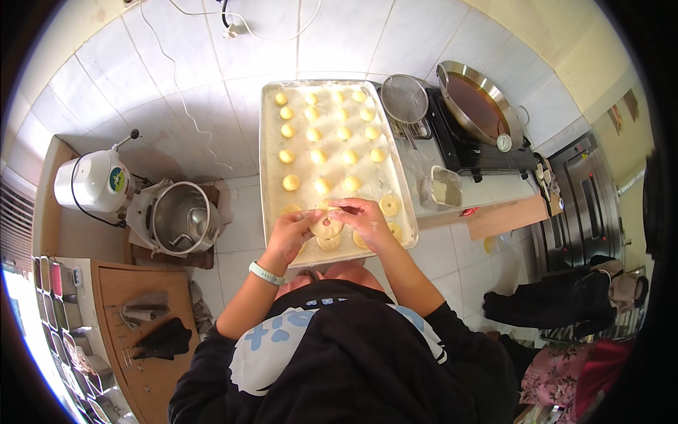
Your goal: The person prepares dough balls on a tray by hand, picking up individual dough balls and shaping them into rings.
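Both forearms reach forward and converge over the near end of a floured tray (271,169). The left hand (288,234) and right hand (366,220), fingers bent inward, grip opposite sides of a dough ring (325,232) held above it.

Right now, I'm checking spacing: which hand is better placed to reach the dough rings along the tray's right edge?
Probably the right hand: it is beside those dough rings, while the left hand is farther off, across the held ring. Both hold that ring, though.
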Tool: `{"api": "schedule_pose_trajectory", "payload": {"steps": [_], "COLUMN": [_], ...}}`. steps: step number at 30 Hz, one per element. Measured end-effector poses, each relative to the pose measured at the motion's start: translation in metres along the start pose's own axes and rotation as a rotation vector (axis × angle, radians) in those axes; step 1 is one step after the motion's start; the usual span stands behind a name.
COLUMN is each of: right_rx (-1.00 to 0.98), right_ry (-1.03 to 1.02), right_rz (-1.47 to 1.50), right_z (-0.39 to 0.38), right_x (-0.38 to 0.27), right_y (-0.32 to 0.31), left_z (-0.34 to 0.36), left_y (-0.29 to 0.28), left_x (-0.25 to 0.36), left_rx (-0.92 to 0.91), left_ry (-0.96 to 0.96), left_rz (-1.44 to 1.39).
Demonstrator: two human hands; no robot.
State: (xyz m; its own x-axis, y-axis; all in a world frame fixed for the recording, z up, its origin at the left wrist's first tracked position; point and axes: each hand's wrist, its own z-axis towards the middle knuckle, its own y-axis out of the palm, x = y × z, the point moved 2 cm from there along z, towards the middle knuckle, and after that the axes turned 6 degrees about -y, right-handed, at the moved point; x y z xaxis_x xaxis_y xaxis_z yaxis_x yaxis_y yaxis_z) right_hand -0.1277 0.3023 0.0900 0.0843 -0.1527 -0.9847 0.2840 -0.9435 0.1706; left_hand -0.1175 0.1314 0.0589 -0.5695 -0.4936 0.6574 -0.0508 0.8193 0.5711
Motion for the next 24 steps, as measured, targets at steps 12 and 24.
{"api": "schedule_pose_trajectory", "payload": {"steps": [12, 24], "right_rx": [-0.017, 0.086], "right_ry": [0.11, 0.04], "right_rz": [0.024, -0.106], "right_z": [-0.004, -0.004], "right_x": [0.007, 0.016], "right_y": [-0.007, -0.041], "left_z": [0.008, 0.026], "left_y": [0.004, 0.019], "left_x": [-0.009, -0.018], "left_rx": [-0.012, -0.011], "left_ry": [-0.045, -0.127], "left_rz": [0.068, 0.074]}}
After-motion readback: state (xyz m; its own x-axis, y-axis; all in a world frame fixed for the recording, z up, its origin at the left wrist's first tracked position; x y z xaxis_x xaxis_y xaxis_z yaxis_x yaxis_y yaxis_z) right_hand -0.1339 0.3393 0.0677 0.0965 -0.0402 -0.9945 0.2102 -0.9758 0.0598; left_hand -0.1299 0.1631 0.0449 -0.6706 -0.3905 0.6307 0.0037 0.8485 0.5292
